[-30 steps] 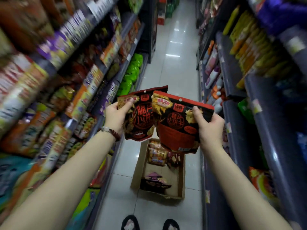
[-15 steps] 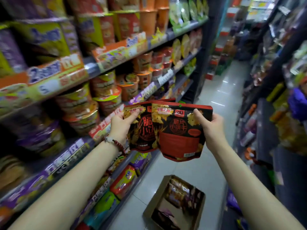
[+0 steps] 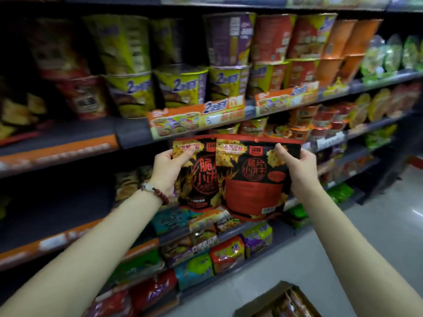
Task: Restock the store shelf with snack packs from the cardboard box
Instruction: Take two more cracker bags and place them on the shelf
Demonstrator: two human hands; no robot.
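Left hand (image 3: 168,171) pinches dark pack (image 3: 196,177), right hand (image 3: 298,170) pinches red pack (image 3: 251,179), facing shelf (image 3: 128,136). Carrying step; next I need free slot.

I have turned from looking down the aisle to face the dark grey store shelf (image 3: 132,136) head-on, so its stacked noodle cups now fill my view. The brown cardboard box (image 3: 278,300) on the floor has slid to the bottom right edge. My left hand (image 3: 168,170) and right hand (image 3: 299,170) have lifted the two overlapping black-and-red foil snack packs (image 3: 249,179) in front of the shelf edge.
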